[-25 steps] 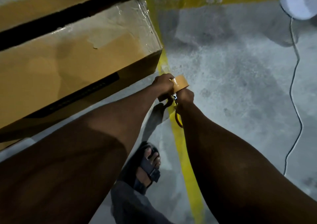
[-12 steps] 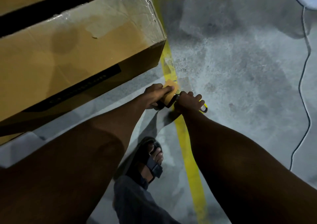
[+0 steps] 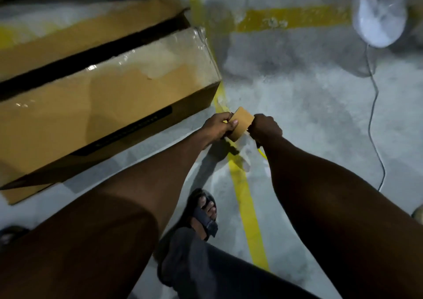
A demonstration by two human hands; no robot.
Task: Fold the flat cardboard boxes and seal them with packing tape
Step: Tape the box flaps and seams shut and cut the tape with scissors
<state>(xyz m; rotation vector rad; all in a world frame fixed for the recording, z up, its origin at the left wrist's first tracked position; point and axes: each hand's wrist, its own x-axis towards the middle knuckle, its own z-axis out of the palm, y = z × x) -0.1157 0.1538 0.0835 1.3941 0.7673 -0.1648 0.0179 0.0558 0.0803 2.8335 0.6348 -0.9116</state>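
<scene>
Forearms (image 3: 160, 172) bare; dark grey trouser leg (image 3: 206, 266), dark strapped sandal (image 3: 202, 216) just left of the yellow floor line (image 3: 248, 207).

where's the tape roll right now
Head view, centre: the tape roll sits between the left hand and right hand, just right of the cardboard box, over the yellow floor line.

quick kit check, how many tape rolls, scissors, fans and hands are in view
tape roll: 1
scissors: 1
fan: 1
hands: 2, left hand and right hand
total: 5
</scene>
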